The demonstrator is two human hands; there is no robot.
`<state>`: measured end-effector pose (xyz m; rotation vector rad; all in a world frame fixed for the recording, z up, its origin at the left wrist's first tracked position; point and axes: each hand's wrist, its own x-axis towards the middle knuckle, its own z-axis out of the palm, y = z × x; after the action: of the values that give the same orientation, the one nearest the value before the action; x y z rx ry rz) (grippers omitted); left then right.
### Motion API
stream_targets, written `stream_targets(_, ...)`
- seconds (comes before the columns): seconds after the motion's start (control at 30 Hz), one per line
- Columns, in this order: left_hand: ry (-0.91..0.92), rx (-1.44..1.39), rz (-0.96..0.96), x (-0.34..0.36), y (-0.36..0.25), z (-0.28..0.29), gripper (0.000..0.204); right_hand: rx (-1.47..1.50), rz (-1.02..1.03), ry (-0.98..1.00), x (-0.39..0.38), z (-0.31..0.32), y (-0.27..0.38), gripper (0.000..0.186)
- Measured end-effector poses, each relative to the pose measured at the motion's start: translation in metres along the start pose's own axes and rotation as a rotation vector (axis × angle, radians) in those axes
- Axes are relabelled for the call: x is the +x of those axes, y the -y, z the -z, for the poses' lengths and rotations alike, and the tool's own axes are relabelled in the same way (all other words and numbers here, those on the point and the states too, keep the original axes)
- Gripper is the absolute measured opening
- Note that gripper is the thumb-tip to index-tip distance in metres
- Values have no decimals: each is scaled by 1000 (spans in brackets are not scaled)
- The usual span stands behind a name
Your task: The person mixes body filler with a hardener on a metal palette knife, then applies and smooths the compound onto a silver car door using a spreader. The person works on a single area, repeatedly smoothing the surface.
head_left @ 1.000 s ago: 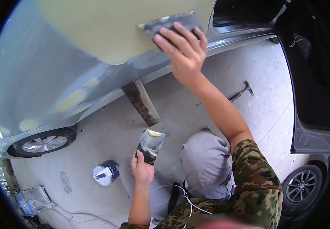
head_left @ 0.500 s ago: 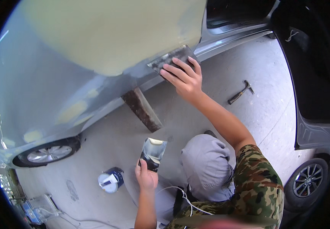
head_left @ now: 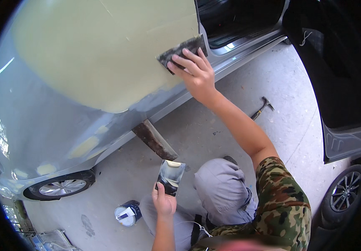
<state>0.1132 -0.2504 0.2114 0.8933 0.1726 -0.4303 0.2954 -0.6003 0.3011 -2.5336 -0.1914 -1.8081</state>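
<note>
My right hand (head_left: 195, 75) grips a dark flat spreader (head_left: 163, 55) with fingers laid across it. The spreader's edge lies against pale yellow body filler (head_left: 92, 50), which coats a large patch of the grey car panel (head_left: 55, 113) near the door opening. Lower down, my left hand (head_left: 163, 201) pinches a second dark flat plate (head_left: 173, 173), its thumb on top. A dab of cream-coloured filler sits at that plate's upper edge, with smears below it.
A dark, worn beam (head_left: 155, 140) slants from under the car sill. On the concrete floor are a hammer (head_left: 262, 108) at right and a can (head_left: 127, 214) with a label on its lid. A car wheel (head_left: 59, 187) is at left, another wheel (head_left: 343, 192) at right, below the open door (head_left: 343, 142).
My right hand has moved the spreader up and slightly left over the filler patch. My left hand, still holding its plate, sits a little lower in view. The view has shifted upward.
</note>
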Motion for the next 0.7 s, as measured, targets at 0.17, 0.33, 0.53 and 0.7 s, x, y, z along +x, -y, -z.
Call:
stream_targets(0.17,12,2,22,-3,-1,-1,38,41,11,-51,-18,28,5,33)
stream_targets(0.33,15,-10,1,0,-3,-1,42,-33,99,-219,41,44,-10,27)
stream_targets(0.53,18,-20,-26,15,-7,-7,39,-106,203,-262,70,14,-23,28)
stream_targets(0.7,27,-30,-46,32,-10,-12,42,-23,68,-113,5,4,-9,35)
